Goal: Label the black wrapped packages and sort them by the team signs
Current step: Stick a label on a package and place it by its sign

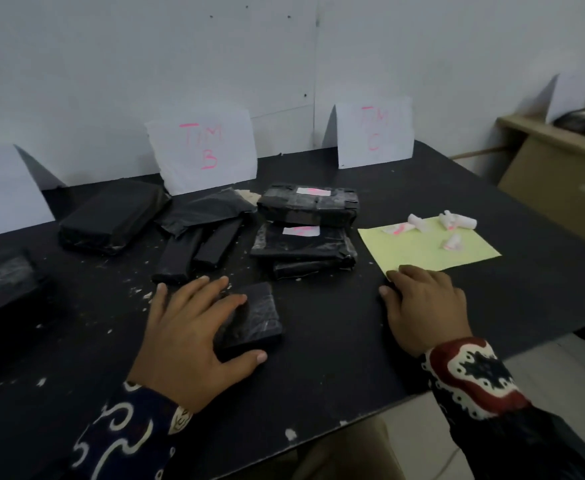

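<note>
— Two hands were on the black table [336,375], yes? What did each one do?

— The left hand [187,341] lay over a small black package [253,320], fingers spread on its top and the thumb curled at its near edge. The package lay flat, its long axis running away from the person, a little to the right. The right hand [426,310] rested palm down, fingers loosely bent and holding nothing, at the near corner of a yellow sheet [426,247].

— Was something on the sheet?

— Several small white labels [457,220] with pink marks, toward its far side.

— And farther away?

— Two labelled packages [305,220] stacked beside the sheet, long axes left to right. Left of them were two narrow packages [197,251] and one large package [111,216]. At the wall stood the sign "TIM B" [202,147] and another sign [376,131] at the right.
</note>
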